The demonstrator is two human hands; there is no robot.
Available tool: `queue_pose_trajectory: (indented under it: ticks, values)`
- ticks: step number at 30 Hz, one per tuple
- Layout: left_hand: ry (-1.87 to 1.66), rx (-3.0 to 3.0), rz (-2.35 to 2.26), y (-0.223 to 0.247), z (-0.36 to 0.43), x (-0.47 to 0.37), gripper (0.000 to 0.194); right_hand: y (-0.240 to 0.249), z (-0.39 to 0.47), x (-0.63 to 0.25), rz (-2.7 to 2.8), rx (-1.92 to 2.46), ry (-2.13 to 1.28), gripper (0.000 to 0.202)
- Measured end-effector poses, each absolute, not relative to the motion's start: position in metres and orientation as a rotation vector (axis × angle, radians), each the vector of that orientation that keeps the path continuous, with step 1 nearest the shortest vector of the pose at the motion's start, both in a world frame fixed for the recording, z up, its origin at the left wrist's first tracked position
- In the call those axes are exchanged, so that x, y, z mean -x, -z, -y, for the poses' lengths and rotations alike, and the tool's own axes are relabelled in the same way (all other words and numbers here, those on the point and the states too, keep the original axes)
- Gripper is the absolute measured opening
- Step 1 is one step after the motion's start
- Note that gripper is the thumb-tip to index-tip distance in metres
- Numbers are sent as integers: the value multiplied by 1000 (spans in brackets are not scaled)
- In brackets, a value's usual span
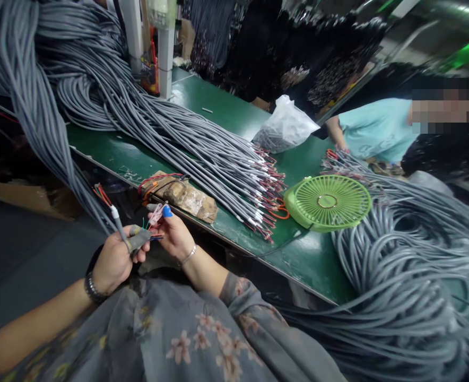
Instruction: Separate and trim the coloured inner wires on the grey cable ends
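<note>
My left hand point(117, 260), with grey wrappings on its fingers, is closed around a grey cable point(120, 225). Thin coloured wires spread out by the fingertips. Another cable end with a white collar and orange-red wires point(104, 195) sticks up just beyond that hand. Close beside it, my right hand point(174, 236) has a blue covering on the thumb and pinches a small bundle of thin pinkish-white pieces point(157, 213), whose kind I cannot make out. Both hands are in front of the table's near edge.
On the green table point(202, 116) lie a thick bundle of grey cables point(179, 132), a taped cardboard piece point(190, 199), a green fan point(326, 201) and a white plastic bag point(286, 124). More coiled cables point(401, 281) fill the right. A co-worker point(378, 127) is across the table.
</note>
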State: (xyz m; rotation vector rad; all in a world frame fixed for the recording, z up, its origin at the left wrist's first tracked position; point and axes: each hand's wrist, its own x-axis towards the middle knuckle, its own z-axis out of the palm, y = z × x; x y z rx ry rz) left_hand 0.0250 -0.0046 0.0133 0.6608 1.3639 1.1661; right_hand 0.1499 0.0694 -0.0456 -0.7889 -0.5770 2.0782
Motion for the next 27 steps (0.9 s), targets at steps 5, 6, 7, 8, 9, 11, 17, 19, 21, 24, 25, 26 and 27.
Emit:
queue_pose_trajectory:
  ticks: [5, 6, 7, 8, 9, 11, 17, 19, 21, 24, 25, 26, 27]
  values:
    - [-1129, -656, -1372, -9, 3, -25, 40, 51, -68, -150, 571, 808, -2078, 46]
    - [-1123, -662, -1371, -9, 3, -25, 41, 51, -68, -150, 575, 813, -2082, 48]
    - [-1121, -666, -1372, -9, 3, -25, 41, 50, -68, -151, 578, 821, -2090, 51]
    - [-1120, -669, -1372, -9, 4, -24, 41, 49, -68, -152, 583, 831, -2104, 54]
    - [-1122, -671, -1372, -10, 6, -24, 40, 48, -68, -153, 588, 839, -2117, 57]
    - [-1132, -680, -1368, -11, 9, -23, 37, 44, -69, -154, 601, 851, -2146, 62]
    - [-1214, -651, -1364, -12, 14, -20, 35, 38, -69, -152, 705, 839, -2062, 47]
    - [-1234, -614, -1363, -12, 13, -20, 36, 41, -67, -151, 729, 824, -2007, 43]
    - [-1244, -588, -1360, -13, 11, -21, 39, 45, -66, -151, 720, 828, -1968, 45]
    - [-1244, -589, -1351, -15, 9, -22, 42, 52, -65, -151, 721, 858, -1859, 51]
    - [-1242, -595, -1348, -16, 9, -22, 42, 54, -66, -150, 733, 874, -1812, 53]
    - [-1239, -601, -1347, -17, 8, -23, 42, 56, -66, -150, 743, 888, -1778, 55]
    - [-1237, -603, -1349, -17, 8, -24, 42, 57, -67, -150, 747, 894, -1767, 56]
